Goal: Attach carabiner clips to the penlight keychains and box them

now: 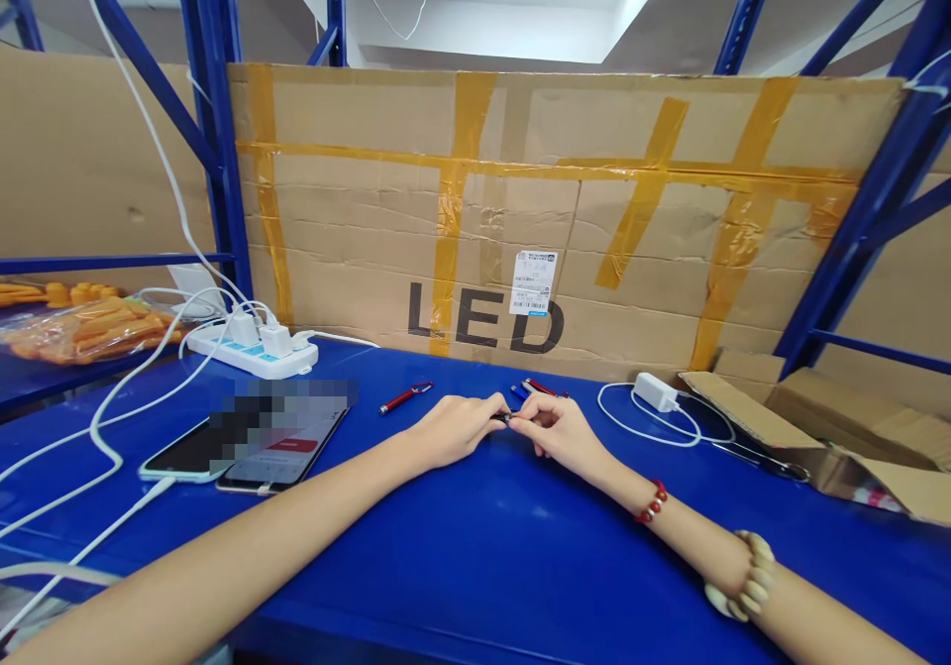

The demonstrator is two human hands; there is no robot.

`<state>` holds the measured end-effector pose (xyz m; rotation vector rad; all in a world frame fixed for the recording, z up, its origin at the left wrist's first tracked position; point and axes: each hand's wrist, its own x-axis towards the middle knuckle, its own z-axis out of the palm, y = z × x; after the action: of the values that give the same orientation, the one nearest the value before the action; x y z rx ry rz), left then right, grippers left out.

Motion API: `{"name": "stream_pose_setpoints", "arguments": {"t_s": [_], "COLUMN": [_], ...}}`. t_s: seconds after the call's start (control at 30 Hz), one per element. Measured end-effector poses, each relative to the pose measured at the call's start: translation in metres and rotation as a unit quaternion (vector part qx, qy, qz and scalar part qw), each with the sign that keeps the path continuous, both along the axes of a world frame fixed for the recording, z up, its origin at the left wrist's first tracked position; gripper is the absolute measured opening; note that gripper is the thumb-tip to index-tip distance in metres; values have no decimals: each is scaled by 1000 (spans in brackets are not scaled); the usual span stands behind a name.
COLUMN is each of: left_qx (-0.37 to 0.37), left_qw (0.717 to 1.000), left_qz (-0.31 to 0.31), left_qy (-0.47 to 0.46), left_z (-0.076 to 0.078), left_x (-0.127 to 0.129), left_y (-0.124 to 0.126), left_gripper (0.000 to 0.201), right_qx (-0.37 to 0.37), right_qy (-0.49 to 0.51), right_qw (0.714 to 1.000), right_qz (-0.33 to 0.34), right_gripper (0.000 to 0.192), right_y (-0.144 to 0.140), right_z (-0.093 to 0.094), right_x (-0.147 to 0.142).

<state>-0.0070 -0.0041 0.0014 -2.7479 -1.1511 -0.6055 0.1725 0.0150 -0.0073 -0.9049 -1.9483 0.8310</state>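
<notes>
both hands meet at the middle of the blue counter (475,546). the left hand (455,429) and the right hand (559,429) pinch a small dark item (506,416) between their fingertips, just above the counter; it is too small to make out, perhaps a slim pen-like piece. a few red and blue pens (536,387) lie just behind the right hand, and a red pen with a ring (405,397) lies beside the left. two phones (245,442) rest to the left, near a white power strip (253,350). a white charger (654,390) with a coiled cable sits to the right, near an open cardboard box (824,427).
</notes>
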Motion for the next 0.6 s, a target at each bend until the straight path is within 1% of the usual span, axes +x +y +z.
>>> {"name": "stream_pose_setpoints", "arguments": {"t_s": [0.1,0.3,0.4,0.6], "left_qx": [21,39,24,-23], "left_qw": [1000,999,999,996], "left_qz": [-10,-10,-16,-56], "left_qy": [10,-22,-45,-66], "left_z": [0,1,0,0], "left_x": [-2,0,0,0], "left_y": [2,1,0,-5], "left_gripper": [16,17,17,22], "right_qx": [-30,-59,-64,-78], "right_qy": [-13,-5,9,9], "right_qw": [999,998,998,997], "right_qz": [-8,-27,-19,6], "right_gripper": [30,30,30,30], "right_y": [1,3,3,0], "right_z": [-3,-5,-5,-2], "right_x": [0,1,1,1]}}
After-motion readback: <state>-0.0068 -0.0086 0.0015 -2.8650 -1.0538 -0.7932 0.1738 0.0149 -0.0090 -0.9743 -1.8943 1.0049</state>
